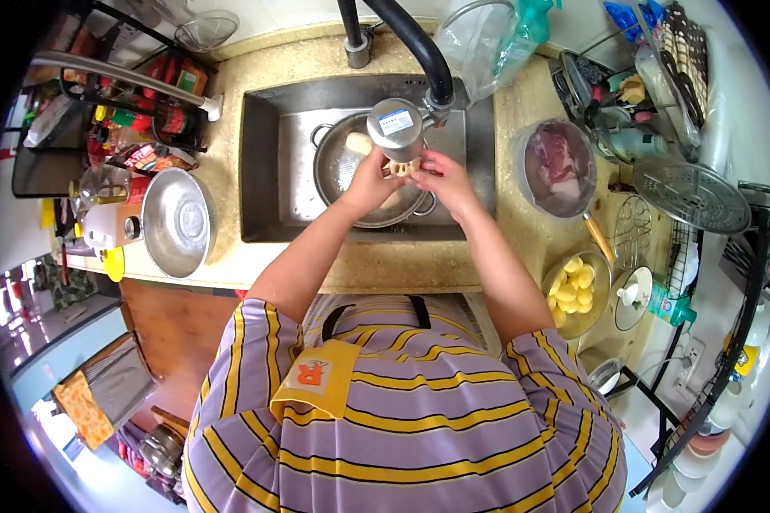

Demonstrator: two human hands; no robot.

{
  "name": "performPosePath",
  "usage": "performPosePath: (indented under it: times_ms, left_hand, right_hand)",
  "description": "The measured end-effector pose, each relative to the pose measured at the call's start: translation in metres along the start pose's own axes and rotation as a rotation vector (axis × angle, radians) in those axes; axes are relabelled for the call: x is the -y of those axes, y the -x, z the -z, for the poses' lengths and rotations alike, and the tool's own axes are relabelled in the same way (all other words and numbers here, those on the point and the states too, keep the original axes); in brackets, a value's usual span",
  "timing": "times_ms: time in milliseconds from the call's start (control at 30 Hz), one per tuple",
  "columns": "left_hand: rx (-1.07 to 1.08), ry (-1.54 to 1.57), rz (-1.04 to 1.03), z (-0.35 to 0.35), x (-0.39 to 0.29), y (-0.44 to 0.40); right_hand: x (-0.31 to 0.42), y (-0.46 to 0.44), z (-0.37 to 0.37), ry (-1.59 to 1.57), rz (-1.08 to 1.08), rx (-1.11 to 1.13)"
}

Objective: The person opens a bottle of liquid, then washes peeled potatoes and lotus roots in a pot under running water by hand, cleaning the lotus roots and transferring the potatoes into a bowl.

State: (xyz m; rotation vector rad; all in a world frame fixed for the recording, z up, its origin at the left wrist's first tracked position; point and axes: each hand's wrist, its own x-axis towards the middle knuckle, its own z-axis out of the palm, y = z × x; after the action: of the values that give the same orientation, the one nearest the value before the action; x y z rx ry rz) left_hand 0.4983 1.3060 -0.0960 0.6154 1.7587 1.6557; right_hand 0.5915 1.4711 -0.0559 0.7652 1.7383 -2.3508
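Note:
Over the pot in the sink, my left hand (370, 183) and my right hand (444, 181) hold a piece of lotus root (402, 168) between them, its holes showing. The fingers of both hands are closed around it, just below the silver cylinder (393, 128) on the black faucet (437, 73). Beneath them stands a two-handled metal pot (323, 181). A pale peeled piece (358, 143) lies in it, and another pale piece shows partly below my hands. The forearms and cylinder hide some of the pot.
The pot stands in a steel sink (269, 162). To the left is a metal basin (178, 222) near bottles and packets. At right are a bowl of raw meat (559, 168), a pan of peeled potatoes (575, 291), a knife (600, 238) and a rack with lids.

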Motion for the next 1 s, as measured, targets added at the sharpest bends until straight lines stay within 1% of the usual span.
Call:
performPosePath:
  times_ms: [133, 333, 533, 633, 733, 833, 933, 1000]
  left_hand:
    - [-0.014, 0.007, -0.012, -0.001, -0.007, 0.003]
    - [-0.001, 0.040, 0.058, -0.003, -0.006, -0.001]
    - [0.029, 0.080, 0.018, -0.005, -0.015, -0.003]
    - [-0.019, 0.004, 0.022, -0.008, -0.024, -0.005]
    - [-0.019, 0.003, 0.043, -0.010, -0.030, -0.007]
    - [-0.068, -0.080, 0.027, -0.012, -0.032, -0.008]
    - [-0.044, -0.052, 0.037, -0.010, -0.030, -0.010]
    - [-0.049, -0.073, 0.035, -0.010, -0.029, -0.010]
  right_hand:
    - [-0.006, -0.004, 0.002, 0.001, 0.003, 0.024]
    - [-0.008, -0.004, 0.007, 0.009, -0.002, 0.013]
    - [-0.008, -0.004, 0.011, -0.003, -0.032, 0.013]
    - [-0.011, -0.006, 0.013, 0.017, -0.042, 0.000]
    - [-0.014, -0.006, 0.016, 0.007, -0.034, -0.013]
    - [-0.014, -0.004, 0.014, -0.007, -0.052, -0.077]
    - [-0.010, -0.006, 0.016, 0.033, -0.096, -0.048]
    - [-0.009, -0.004, 0.015, 0.024, -0.073, -0.039]
